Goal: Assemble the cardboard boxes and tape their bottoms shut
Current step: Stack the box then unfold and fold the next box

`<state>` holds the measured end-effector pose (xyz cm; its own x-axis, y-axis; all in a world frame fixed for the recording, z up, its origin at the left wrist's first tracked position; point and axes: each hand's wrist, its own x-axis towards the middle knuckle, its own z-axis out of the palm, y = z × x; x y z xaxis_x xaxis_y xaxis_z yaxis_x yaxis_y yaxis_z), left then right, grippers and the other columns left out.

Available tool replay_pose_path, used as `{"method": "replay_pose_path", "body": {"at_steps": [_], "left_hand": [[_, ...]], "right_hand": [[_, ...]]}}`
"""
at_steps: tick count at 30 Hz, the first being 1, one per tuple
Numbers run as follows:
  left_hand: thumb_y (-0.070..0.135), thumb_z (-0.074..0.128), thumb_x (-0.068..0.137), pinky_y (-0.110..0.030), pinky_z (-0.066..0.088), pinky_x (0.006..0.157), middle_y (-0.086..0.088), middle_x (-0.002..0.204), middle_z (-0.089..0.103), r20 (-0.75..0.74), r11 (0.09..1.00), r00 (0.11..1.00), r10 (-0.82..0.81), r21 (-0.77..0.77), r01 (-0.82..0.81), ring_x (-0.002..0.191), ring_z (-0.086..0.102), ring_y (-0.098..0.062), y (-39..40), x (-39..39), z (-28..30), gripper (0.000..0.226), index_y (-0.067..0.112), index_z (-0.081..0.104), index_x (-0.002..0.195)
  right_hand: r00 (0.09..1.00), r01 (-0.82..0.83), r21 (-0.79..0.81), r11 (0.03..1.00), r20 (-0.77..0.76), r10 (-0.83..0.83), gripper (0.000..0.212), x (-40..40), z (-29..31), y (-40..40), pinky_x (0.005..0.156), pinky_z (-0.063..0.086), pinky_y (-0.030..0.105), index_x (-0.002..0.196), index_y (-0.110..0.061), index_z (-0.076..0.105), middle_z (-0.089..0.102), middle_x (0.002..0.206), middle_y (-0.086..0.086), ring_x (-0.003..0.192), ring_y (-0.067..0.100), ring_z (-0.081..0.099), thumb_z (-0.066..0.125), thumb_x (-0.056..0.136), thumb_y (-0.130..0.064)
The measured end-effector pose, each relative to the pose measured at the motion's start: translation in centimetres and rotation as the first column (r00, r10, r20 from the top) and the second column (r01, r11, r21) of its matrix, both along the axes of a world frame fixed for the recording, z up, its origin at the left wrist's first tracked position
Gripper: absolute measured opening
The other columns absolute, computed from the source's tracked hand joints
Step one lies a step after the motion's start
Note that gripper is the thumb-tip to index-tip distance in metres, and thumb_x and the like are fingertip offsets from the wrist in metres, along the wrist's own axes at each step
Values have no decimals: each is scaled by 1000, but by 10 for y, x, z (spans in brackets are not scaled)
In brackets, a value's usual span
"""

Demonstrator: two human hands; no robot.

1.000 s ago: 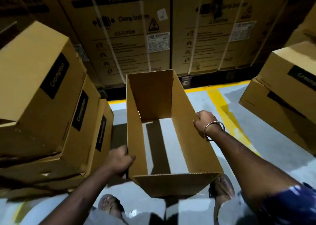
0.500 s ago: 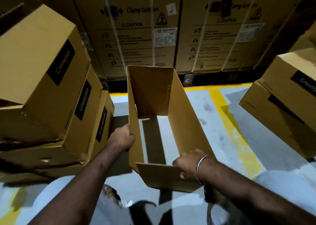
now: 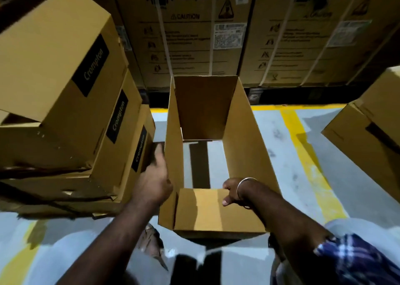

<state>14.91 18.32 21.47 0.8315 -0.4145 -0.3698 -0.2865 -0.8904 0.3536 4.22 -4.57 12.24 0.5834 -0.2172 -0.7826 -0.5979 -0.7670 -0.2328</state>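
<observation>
While the open box sits at frame center, held as a tube with the floor visible straight through it, no bottom is closed and no tape is on it. Right hand, lower center, pinches the top right corner of the near flap, fingers curled over its edge, thumb on the lit face; the flap is folding inward. Left hand lies along the outside of the left wall, fingers fairly straight and spread, blurred, so whether it presses the wall or just hovers beside it I cannot tell. Far flap hangs at the far end, upper center. 3 finished boxes stacked at upper left, just beside the left hand; 2 more boxes at right edge; big strapped cartons across the top. No tape roll or dispenser in view. Risks, as a guess: with only 1 corner pinched, the flap could spring back or crease crooked; if the left hand is not bracing, the tube may skew out of square and the flaps won't meet for taping. The stack at left is close enough that the left hand or the box could knock it.
</observation>
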Motion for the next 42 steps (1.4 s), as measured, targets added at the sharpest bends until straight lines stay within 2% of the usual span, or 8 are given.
{"method": "replay_pose_path", "body": {"at_steps": [4,8,16,19,22,32,36,42], "left_hand": [[2,72,82,-63,-2,127,-17,163,-39,425,833,719,-549,350,429,153,-30,-42,-27,-10,-4,132,38,-29,158],[30,69,95,-60,-3,127,-15,173,6,-60,448,565,-823,544,710,160,4,-34,-49,-22,-40,94,27,9,166],[49,60,99,-72,-5,121,-4,172,22,-332,429,582,-742,433,793,154,30,-31,-59,8,-44,75,37,22,163],[50,54,102,-74,-6,120,-4,174,14,-346,389,558,-754,450,804,156,24,-34,-60,9,-54,72,33,22,163],[44,51,102,-71,-7,120,-6,175,6,-338,404,568,-750,446,799,160,5,-36,-57,7,-65,69,32,22,164],[47,56,100,-70,-23,112,-12,174,-11,-464,346,555,-691,462,817,159,-7,-39,-58,6,-81,89,35,-3,165],[53,58,98,-69,-21,115,-11,173,-15,-424,362,578,-697,488,794,159,-5,-39,-52,4,-86,95,33,-7,165],[48,55,100,-68,-23,114,-12,173,-17,-402,394,615,-678,508,766,160,-7,-38,-55,-2,-81,93,32,-8,165]], "right_hand": [[998,-49,-5,999,-27,49,71,12,-10,-4,79,47,27,138,-15,55,64,118,5,94,25,61,85,81,-44],[999,-48,8,999,17,47,75,36,-3,-15,97,51,34,142,-20,53,58,141,5,116,25,60,84,80,-48],[582,282,-359,890,801,139,79,196,47,-84,125,24,41,161,-20,24,18,169,4,156,24,17,67,95,-23],[652,309,-539,784,720,238,90,260,69,-125,128,15,46,162,-14,17,17,169,10,157,28,12,71,91,-31],[756,285,-621,730,614,227,58,281,68,-144,111,40,47,140,-10,53,56,140,13,133,33,48,69,93,-41],[685,-72,-713,697,473,554,29,203,-43,-120,54,40,37,125,-5,60,54,124,23,114,43,52,48,98,-9],[824,79,-675,734,459,334,37,204,-84,-96,78,52,50,125,3,58,49,127,18,117,37,49,37,97,-8],[923,-25,-578,816,300,241,82,200,-78,-110,117,28,56,160,-14,18,18,159,4,150,34,15,62,92,-29]]}}
